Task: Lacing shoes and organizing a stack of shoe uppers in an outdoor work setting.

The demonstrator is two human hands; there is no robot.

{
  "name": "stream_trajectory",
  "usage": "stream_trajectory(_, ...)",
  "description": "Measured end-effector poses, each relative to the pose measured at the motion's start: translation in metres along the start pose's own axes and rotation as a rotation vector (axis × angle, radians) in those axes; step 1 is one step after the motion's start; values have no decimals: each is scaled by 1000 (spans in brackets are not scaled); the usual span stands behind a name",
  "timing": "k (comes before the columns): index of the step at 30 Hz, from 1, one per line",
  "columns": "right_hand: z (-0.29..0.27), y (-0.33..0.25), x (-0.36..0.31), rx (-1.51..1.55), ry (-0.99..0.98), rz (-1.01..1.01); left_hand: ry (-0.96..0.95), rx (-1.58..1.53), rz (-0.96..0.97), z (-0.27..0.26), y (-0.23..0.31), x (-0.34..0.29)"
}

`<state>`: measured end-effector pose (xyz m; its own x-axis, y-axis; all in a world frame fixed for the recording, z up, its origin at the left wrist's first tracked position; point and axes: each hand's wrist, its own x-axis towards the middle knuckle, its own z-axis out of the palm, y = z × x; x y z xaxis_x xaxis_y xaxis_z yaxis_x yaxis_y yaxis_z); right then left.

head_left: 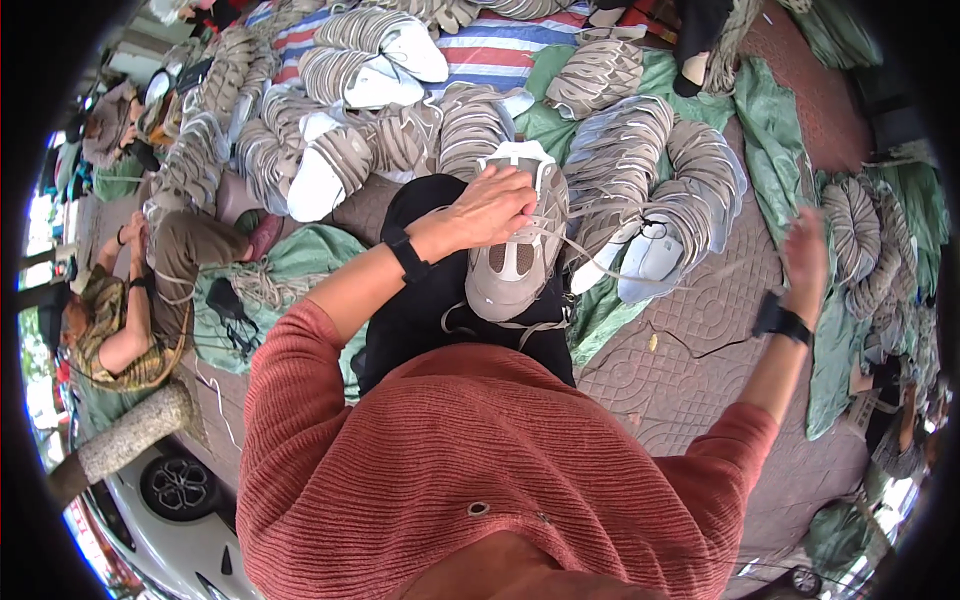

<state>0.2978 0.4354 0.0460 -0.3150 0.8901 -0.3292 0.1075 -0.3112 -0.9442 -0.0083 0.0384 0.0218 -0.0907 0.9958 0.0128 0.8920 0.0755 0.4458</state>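
Note:
A beige-grey shoe upper (505, 283) with white trim rests over my black-clad lap, toe toward me. My left hand (488, 208) lies across its lacing area with fingers bent and gripping there; part of the upper is hidden under it. A pale shoelace (590, 258) loops out from the upper to the right, its far stretch too blurred to follow. My right hand (805, 252) is held out far to the right, smeared by motion; whether it holds the lace end cannot be seen. More lace hangs below the toe.
Beyond my knees lie bundled stacks of similar uppers (620, 165) on green sheets (775, 130) and a striped tarp (490, 55). More bundles (853, 230) sit at the right. A seated person (120, 310) is at the left, near a stone post (137, 430) and a car (175, 535).

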Motion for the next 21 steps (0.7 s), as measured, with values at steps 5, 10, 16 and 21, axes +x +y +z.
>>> stream_trajectory(5, 133, 89, -103, -320, -707, 12, -58, -277, -20, 7, -19, 14)
stream_trajectory(10, 199, 97, -172, -397, -859, -237, -3, -1630, -382, -35, -22, -18)
stream_trajectory(16, 213, 103, -182, -528, -517, -486, 695, -1741, -668, -96, -108, -146)
stream_trajectory(21, 225, 118, -180, -573, -345, -807, 390, -1178, -1248, -91, -134, -220)
